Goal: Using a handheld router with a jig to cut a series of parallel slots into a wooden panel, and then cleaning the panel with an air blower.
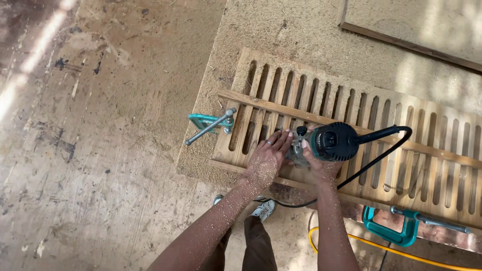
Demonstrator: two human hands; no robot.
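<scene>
head view | my left hand [268, 156] lies flat, fingers spread, on the slotted wooden panel [351, 125] beside the router [329, 142] | my right hand [317, 161] is wrapped around the router's base | teal clamp [211, 123] at the panel's end

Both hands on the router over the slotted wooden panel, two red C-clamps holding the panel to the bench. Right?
Not quite: the C-clamps are teal, not red, as the head view shows. The rest holds: the left hand and right hand are on the router over the slotted wooden panel.
</scene>
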